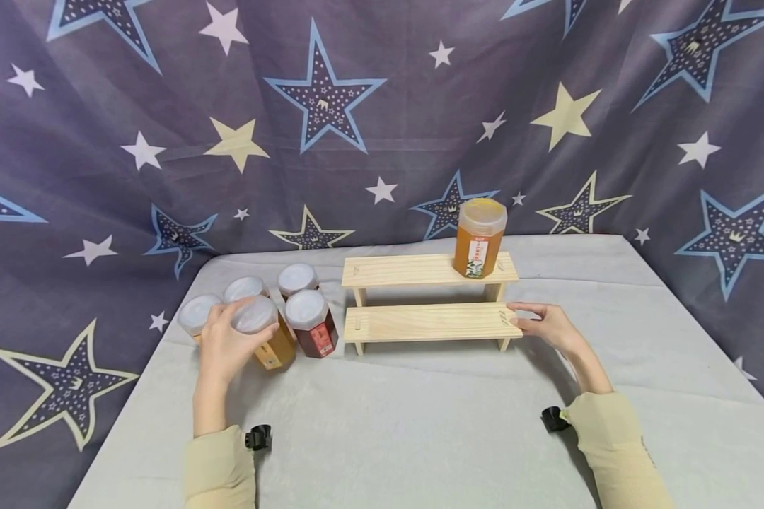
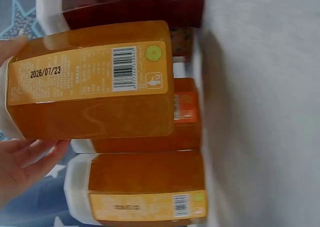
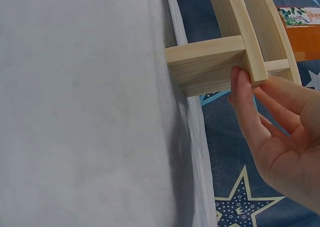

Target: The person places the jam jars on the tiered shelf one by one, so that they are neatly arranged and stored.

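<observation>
My left hand [image 1: 224,346] grips a six-sided amber jar [image 2: 95,119] by its whitish lid, fingers and thumb on either side. A yellow label with a barcode and the date 2026/07/23 faces the left wrist camera. In that view the jar's base stands higher than those of the jars behind it. On the other side, my right hand [image 1: 550,329] pinches the right end of the lower board [image 1: 426,322] of a two-step wooden rack, thumb and fingers on opposite faces. Another amber jar [image 1: 481,240] stands upright at the right of the upper board [image 1: 401,270].
Two dark red jars [image 1: 312,329] stand between the held jar and the rack. Two more amber jars, one with a white lid [image 1: 199,311], are behind and left of my left hand. A pale cloth [image 1: 382,431] covers the table; a star-patterned curtain [image 1: 382,141] hangs behind.
</observation>
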Demonstrator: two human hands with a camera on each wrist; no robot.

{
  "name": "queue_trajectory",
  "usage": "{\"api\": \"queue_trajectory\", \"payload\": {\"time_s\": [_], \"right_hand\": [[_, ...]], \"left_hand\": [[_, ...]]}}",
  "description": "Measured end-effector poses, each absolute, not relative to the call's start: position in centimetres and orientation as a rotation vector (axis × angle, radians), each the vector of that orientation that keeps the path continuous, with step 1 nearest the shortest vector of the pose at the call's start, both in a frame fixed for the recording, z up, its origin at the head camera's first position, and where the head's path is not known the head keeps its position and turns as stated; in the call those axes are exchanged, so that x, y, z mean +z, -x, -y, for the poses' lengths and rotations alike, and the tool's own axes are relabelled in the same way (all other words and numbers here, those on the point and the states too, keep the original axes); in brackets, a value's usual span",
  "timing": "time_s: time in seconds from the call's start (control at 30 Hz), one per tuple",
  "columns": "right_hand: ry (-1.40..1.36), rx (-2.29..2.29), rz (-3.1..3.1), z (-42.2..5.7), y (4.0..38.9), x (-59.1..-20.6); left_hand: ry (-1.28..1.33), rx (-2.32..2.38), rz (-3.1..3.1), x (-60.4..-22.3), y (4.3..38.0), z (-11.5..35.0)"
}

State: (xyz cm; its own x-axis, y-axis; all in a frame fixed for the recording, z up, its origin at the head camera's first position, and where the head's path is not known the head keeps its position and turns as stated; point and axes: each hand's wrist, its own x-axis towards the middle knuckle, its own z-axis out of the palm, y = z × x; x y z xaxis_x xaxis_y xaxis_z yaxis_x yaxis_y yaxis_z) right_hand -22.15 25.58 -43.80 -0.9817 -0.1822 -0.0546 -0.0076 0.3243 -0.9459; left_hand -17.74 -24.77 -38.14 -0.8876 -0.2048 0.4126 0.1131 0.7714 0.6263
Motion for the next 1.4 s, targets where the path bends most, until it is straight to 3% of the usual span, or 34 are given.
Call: {"api": "queue_trajectory", "payload": {"time_s": [0.73,1.4], "right_hand": [[0.177,-1.733,-2.426,-25.6,22.3,-43.8],[0.179,-1.750,-2.406,-25.4,21.9,-43.3]], "left_hand": [[-0.038,-0.960,2.037,-34.8,16.4,22.8],[0.053,-0.965,1.962,-32.9,17.3,21.1]]}}
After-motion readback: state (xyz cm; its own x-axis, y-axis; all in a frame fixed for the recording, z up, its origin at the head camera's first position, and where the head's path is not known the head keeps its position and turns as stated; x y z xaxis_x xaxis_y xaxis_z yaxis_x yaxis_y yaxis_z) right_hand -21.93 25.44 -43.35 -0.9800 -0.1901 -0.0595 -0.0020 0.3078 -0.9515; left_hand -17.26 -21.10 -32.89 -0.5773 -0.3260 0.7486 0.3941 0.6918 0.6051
